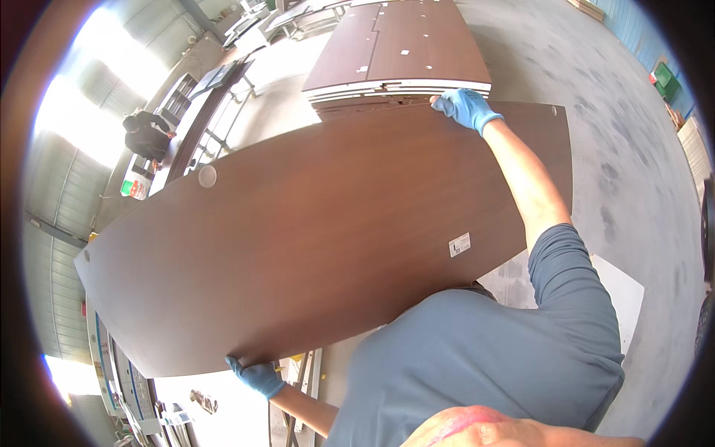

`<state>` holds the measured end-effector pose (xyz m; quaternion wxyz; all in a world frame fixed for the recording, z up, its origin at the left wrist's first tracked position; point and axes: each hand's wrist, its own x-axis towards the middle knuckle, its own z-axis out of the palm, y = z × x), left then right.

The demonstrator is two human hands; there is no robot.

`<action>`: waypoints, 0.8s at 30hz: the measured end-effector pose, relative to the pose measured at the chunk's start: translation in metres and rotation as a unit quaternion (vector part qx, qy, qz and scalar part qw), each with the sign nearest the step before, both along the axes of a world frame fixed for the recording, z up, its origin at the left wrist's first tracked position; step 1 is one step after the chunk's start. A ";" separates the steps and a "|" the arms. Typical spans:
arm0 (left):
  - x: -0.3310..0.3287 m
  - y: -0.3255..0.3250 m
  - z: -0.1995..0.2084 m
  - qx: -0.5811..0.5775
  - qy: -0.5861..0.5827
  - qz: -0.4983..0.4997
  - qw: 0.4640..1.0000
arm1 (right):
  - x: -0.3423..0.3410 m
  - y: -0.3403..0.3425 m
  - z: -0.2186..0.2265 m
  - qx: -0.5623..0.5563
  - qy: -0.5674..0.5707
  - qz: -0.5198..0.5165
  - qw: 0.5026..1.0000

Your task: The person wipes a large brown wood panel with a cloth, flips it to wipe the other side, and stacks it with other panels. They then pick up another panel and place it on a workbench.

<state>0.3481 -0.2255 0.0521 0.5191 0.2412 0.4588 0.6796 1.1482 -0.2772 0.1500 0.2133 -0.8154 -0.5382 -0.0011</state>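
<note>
Item: one large dark-brown panel (313,238), carried flat across the person's chest above the concrete floor (633,149), bearing a small white label (459,244) near its near edge and a round pale disc (207,176) toward its far side. Left hand (257,376), blue-gloved, gripped the near lower edge with fingers curled under it; right hand (465,108), also gloved, clasped the far edge, fingers folded over the rim. Beyond lay a stack (398,52) of similar panels; another person (149,134) stood well apart, far left.
</note>
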 end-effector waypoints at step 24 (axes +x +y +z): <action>0.628 0.248 -0.062 -0.042 -0.039 -0.288 0.956 | 0.524 -0.118 -0.096 -0.003 -0.030 -0.320 0.947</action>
